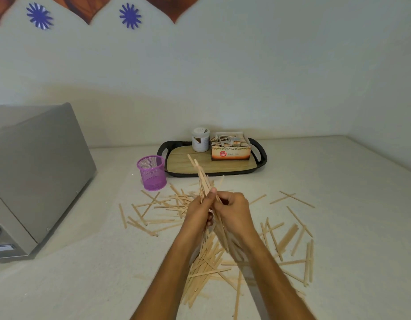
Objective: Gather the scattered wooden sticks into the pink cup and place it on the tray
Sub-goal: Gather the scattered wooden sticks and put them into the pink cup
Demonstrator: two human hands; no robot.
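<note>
Lettering on the tea box (231,151) reads "Ginger Tea", beside a red badge that seems to say "Fresh", though it is too small to be sure. The box and a white jar (200,139) stand on the far part of the tray (183,166). Both hands hold one bundle of wooden sticks (203,179): the left hand (198,210) grips it from the left, the right hand (234,211) pinches it from the right, its top fanning up toward the tray. Pale, flat, thin scattered sticks (292,234) lie across the near counter (84,273). The pink cup (151,172), an upright mesh one, stands just left of the tray.
</note>
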